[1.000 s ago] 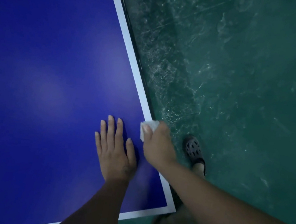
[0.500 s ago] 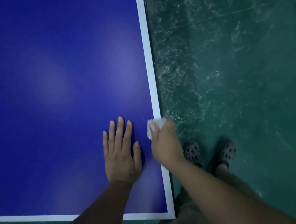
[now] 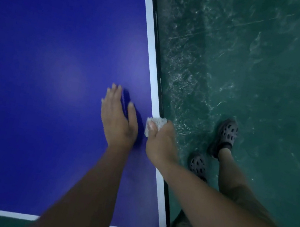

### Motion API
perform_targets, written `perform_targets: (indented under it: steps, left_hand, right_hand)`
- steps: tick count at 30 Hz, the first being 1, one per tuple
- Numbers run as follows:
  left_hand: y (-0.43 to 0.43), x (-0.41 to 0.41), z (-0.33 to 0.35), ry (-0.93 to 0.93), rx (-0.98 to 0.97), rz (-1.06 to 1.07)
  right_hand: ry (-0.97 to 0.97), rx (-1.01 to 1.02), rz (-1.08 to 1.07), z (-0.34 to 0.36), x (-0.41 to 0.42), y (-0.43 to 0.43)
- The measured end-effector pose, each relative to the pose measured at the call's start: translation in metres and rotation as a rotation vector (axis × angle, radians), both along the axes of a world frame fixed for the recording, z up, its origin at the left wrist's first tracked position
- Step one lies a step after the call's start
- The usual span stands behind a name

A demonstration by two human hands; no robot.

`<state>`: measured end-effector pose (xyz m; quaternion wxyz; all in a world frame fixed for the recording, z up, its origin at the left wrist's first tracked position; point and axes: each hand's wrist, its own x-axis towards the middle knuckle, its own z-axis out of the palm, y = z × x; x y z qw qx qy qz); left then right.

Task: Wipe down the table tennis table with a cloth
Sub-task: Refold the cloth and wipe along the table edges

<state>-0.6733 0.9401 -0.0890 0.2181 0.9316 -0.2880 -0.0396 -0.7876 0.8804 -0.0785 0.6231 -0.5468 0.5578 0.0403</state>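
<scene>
The blue bench stretches away left of both grips, its white border passing under the right grip. Green floor lies to that grip's right. The left grip rests on the bench just beside it, fingers straight and close together. Two dark shoes stand right of the right grip, which pinches a small white cloth at the bench edge, thumb on top

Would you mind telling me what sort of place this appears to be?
Probably an indoor table tennis hall or sports room: a blue table with white boundary lines stands on a scuffed green floor of the kind laid in sports halls.
</scene>
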Motion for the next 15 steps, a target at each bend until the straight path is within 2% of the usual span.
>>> perform_targets:
  steps: [3, 6, 8, 11, 15]
  left_hand:
    - [-0.074, 0.055, -0.003, 0.012, 0.033, 0.086]
    - [-0.112, 0.086, -0.008, -0.051, 0.163, 0.133]
    - [-0.116, 0.089, -0.011, -0.088, 0.21, 0.149]
    - [-0.114, 0.087, -0.009, -0.082, 0.22, 0.161]
    - [-0.118, 0.089, -0.006, -0.052, 0.242, 0.169]
  right_hand:
    - [-0.027, -0.007, 0.07, -0.008, 0.041, -0.047]
    - [0.001, -0.004, 0.093, -0.011, 0.072, -0.079]
    - [-0.018, -0.019, 0.061, -0.007, 0.069, -0.078]
    - [-0.162, -0.036, 0.07, -0.004, 0.035, -0.051]
    - [-0.118, 0.1, 0.021, -0.005, 0.021, -0.036]
